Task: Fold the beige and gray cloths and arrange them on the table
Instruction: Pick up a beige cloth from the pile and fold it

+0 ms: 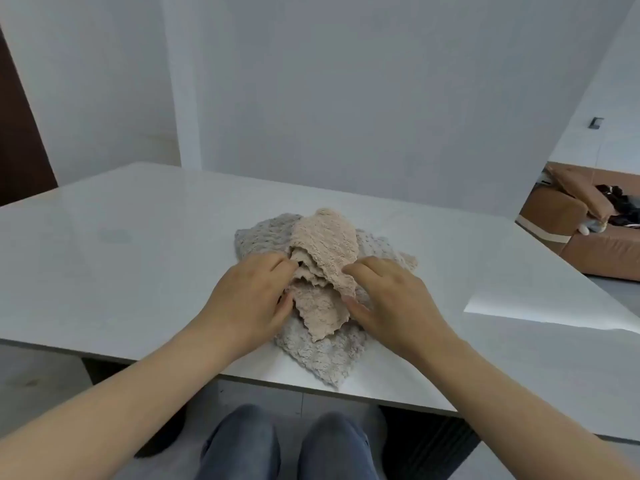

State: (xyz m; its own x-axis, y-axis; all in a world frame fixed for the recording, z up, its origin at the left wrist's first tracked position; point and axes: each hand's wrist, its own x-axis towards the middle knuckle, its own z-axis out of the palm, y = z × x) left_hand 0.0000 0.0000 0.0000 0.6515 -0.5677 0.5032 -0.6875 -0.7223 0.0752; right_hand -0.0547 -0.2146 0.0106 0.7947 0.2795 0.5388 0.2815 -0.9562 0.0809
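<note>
1. We see a pale, glossy table.
2. Directly on it lies a crumpled gray cloth, one corner reaching the near edge, with a beige cloth heaped on top.
3. A bright white patch sits by the right edge; we cannot tell whether it is paper or light.

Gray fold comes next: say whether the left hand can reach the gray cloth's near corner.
Probably yes: the gray cloth's near corner lies bare near the left hand, which grips the beige cloth.
</note>
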